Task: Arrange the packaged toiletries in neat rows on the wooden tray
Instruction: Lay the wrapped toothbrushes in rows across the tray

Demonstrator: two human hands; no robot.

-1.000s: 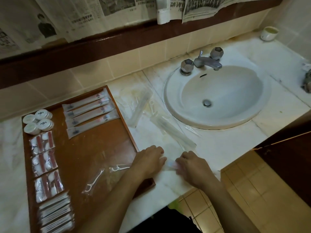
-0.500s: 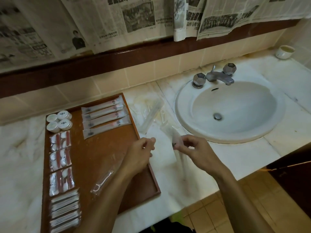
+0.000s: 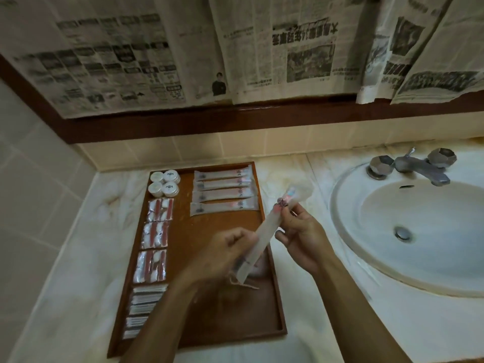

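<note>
**Placing the Fifth Toothbrush Packet**

Currently, both hands hold one long translucent toothbrush packet point(image 3: 264, 231) in the air above the right half of the wooden tray point(image 3: 272, 292). The left hand point(image 3: 222, 255) has its fingers curled round the lower end of the packet. The right hand point(image 3: 301, 231) pinches the upper part just below the printed end, with its remaining fingers loosely bent. The packet is tilted, its upper end pointing away toward the sink point(image 3: 408, 231).

Four matching packets point(image 3: 224, 189) lie in a stacked row at the far right of the tray, long sides parallel and ends roughly level. Round white containers point(image 3: 164, 183), three sachets with red stripes point(image 3: 154, 242) and a pile of flat paper-wrapped items point(image 3: 142, 310) fill the left column.

Recommended procedure, as judged from this layout:

1. Turn the packet until it is parallel to the four-packet row, printed end on the same side as theirs.
2. Lower it flat onto the bare wood just nearer than the lowest packet.
3. Align both ends with the packets above before releasing.
4. Release one hand at a time; the film looks light and may slide.

A small wrapped item lies on the tray under the hands; its type cannot be determined.
</note>
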